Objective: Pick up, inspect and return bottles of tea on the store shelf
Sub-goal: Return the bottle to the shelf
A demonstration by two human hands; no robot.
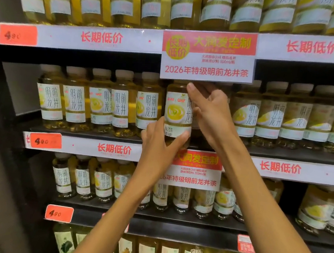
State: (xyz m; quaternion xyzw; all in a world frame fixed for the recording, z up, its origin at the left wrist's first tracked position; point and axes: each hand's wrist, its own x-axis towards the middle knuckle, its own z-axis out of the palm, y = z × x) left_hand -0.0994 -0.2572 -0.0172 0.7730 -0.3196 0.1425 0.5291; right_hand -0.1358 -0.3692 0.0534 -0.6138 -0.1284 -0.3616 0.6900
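Store shelves packed with rows of tea fill the view. The left hand [158, 144] curls round the base of one bottle [176, 115], probably to steady it, while the right hand [208, 112] clasps its upper side. The bottle sits at the middle shelf [102, 148] front, beneath the hanging sign [208, 56], neighbours on either side.
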